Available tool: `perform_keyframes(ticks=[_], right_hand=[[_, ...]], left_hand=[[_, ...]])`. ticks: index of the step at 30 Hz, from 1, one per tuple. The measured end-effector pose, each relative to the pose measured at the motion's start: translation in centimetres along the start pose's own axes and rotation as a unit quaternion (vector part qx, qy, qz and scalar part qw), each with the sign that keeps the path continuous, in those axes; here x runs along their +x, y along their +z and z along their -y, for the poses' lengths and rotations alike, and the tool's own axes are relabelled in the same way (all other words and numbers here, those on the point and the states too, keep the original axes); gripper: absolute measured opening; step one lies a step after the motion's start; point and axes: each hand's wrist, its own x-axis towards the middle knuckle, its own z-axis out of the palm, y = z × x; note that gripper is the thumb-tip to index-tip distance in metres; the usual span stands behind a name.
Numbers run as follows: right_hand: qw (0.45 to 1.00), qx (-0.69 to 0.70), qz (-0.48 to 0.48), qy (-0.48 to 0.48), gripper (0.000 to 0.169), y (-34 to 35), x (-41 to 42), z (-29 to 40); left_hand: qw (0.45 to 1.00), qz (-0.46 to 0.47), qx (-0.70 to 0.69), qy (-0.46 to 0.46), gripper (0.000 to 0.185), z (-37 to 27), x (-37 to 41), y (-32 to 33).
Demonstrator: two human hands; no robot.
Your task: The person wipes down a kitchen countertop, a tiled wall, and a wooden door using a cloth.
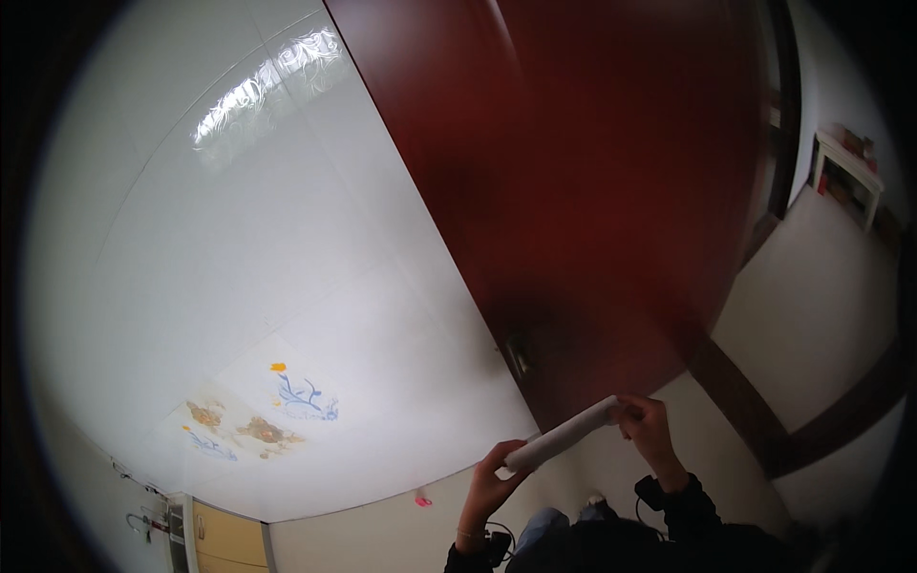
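Note:
A long white roll [562, 438], perhaps of paper or plastic film, slants across the view in front of my body. Its lower left end rests in my left hand [493, 476], with the fingers on top and the thumb below. At the upper right end, my right hand [648, 426] grips the roll with bent fingers. Beyond the roll stands a dark red door [587, 179] with a metal handle [519, 353]. The roll's far side is hidden.
Left of the door is a glossy white wall [344, 286] with flower-patterned tiles [301, 394]. A yellow-fronted cabinet [228, 533] stands lower left. Something pink [423, 499] lies on the floor near the wall. Dark floor strips [741, 405] and a small white table [849, 168] are at right.

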Motion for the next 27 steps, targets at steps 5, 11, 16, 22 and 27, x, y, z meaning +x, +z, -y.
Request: perform_keyframes(ticks=[5, 11, 16, 22, 27], right_hand=[[0.979, 0.193, 0.056, 0.021, 0.038, 3.3, 6.8, -1.7], [0.977, 0.0, 0.054, -0.206, 0.056, 6.7, 12.3, 1.4], [0.849, -0.248, 0.074, -0.461, 0.063, 10.3, 18.3, 8.6], [0.805, -0.247, 0.082, -0.533, 0.044, 13.5, 23.7, 11.0], [0.895, -0.085, 0.233, -0.372, 0.053, 14.4, 22.2, 12.7]], left_hand=[[0.99, -0.121, -0.05, -0.044, 0.032, 2.0, 4.2, -0.1], [0.972, -0.159, -0.17, -0.013, 0.048, 2.6, 11.7, -1.5], [0.953, -0.209, -0.205, 0.081, 0.057, 0.3, 17.7, -3.3], [0.894, -0.37, -0.093, 0.234, 0.059, -1.4, 22.1, -3.3], [0.783, -0.484, 0.271, 0.28, 0.055, -1.6, 20.7, -4.2]])
